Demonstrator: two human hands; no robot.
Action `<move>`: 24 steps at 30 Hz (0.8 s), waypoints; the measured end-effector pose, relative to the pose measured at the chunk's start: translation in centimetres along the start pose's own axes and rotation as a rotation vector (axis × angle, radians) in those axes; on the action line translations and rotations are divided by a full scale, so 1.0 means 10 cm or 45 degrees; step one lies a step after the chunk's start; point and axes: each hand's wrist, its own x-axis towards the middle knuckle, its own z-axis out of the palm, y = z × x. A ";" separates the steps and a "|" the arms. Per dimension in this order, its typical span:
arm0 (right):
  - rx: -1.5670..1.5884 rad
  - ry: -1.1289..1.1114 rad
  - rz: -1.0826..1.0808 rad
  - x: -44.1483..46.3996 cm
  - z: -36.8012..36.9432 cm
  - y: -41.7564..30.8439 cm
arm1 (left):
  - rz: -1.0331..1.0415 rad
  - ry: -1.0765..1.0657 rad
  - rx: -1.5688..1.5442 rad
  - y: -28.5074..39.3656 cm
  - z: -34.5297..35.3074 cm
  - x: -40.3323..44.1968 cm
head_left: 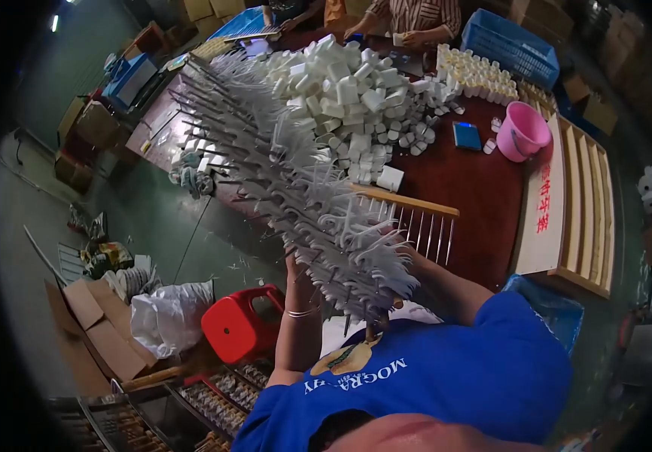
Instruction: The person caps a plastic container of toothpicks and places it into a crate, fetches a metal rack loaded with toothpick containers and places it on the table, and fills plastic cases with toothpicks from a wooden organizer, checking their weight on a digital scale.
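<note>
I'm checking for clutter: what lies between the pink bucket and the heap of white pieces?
In the head view, a flat blue item and some small pale pieces lie on the red tabletop.

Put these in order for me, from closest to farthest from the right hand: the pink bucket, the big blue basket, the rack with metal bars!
From the right hand:
1. Rack with metal bars, just in front.
2. Pink bucket, farther, to the right.
3. Big blue basket, at the table's far side.

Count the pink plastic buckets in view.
1. The round pink plastic bucket sits on the dark red tabletop, between the flat blue box and the slatted pale wooden rack. Others may be hidden behind the clutter.
</note>
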 end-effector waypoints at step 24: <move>0.565 1.032 0.192 0.24 -0.50 0.31 | -1.119 -0.140 -0.041 -0.03 1.44 2.50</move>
